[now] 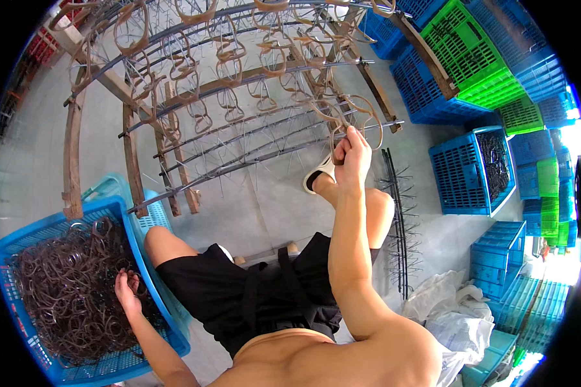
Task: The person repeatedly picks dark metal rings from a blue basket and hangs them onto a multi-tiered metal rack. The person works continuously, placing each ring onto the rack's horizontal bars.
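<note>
My right hand (354, 154) is raised at the right end of a rack, its fingers closed on a brown, eyeglass-shaped looped frame (378, 126). More such brown frames (231, 104) hang from metal rods with thin wire prongs (266, 155), laid across the wooden rack (71, 150). At the lower left, my left hand (128, 290) rests at the right side of a heap of dark brown looped frames (77, 285) inside a blue plastic crate (157, 271). Its fingers are curled; whether they hold a piece is hidden.
Pronged rods (394, 222) lie on the floor right of my leg. Blue and green crates (474, 53) are stacked at the upper right; one blue crate (460, 174) holds dark pieces. White plastic bags (460, 319) lie at the lower right. Wooden rack legs stand close before my knees.
</note>
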`<state>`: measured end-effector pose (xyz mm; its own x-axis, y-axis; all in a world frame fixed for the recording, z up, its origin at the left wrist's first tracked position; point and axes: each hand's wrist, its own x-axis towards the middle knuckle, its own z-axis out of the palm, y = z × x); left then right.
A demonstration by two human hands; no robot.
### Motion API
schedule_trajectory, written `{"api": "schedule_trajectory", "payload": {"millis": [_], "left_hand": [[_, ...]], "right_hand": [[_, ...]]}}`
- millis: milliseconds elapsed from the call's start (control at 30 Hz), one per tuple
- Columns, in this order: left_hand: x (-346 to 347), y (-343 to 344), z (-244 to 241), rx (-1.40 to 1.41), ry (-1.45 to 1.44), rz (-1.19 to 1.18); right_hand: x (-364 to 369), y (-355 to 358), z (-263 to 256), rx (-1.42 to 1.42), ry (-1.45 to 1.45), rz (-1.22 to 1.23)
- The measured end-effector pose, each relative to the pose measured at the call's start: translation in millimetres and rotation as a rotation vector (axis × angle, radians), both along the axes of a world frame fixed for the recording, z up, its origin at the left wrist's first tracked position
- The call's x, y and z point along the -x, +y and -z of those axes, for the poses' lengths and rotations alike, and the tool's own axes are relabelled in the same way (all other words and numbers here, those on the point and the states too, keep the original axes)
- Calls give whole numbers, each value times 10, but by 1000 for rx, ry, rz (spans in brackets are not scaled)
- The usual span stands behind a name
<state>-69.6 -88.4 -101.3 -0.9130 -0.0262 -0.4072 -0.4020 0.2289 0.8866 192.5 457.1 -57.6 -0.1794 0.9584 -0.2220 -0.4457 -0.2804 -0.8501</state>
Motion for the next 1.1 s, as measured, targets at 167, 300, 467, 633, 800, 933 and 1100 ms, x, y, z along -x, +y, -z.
{"api": "schedule_trajectory", "payload": {"millis": [167,300,467,633,800,933,1100], "left_hand": [[-31,83,-14,44,-15,39],[-2,-24,117,104,24,54],[-45,-65,178,95,114,59],[-171,93,-48,302,171,-1],[-216,199,-226,303,287,36],[-195,161,-111,201,292,80],[-244,109,-139,271,369,36]], "right_hand": [[58,-70,6,-107,-52,-16],[191,-215,-37,-227,-306,-1],[254,-284,-56,-466,-712,-37],[179,-118,77,-510,-707,66],[220,-207,-56,-571,-763,76],[201,-120,1,-514,-677,71],[142,-93,-25,-271,-320,-49]]}}
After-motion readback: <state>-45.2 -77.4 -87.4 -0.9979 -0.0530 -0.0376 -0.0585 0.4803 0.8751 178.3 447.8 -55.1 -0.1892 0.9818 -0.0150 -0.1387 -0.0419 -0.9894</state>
